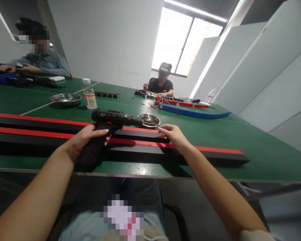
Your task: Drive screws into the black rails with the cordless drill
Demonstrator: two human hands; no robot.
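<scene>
The left hand (pixel 86 139) grips the black cordless drill (pixel 107 117) above the red-and-black bars (pixel 215 154), the right hand (pixel 174 134) pinches closed by the bit (pixel 150 124), anything held there too small to tell, and one accidental squeeze could spin it against those fingertips.

The person wears a loose, pale beige cloth sleeve (pixel 256 235) ending near the right elbow and faded light-blue denim trousers (pixel 76 219), with a strip of beige fabric (pixel 150 233) across the lap beside a pixelated patch, while 2 forearms (pixel 43 184) and 2 hands (pixel 175 136) are bare.
</scene>
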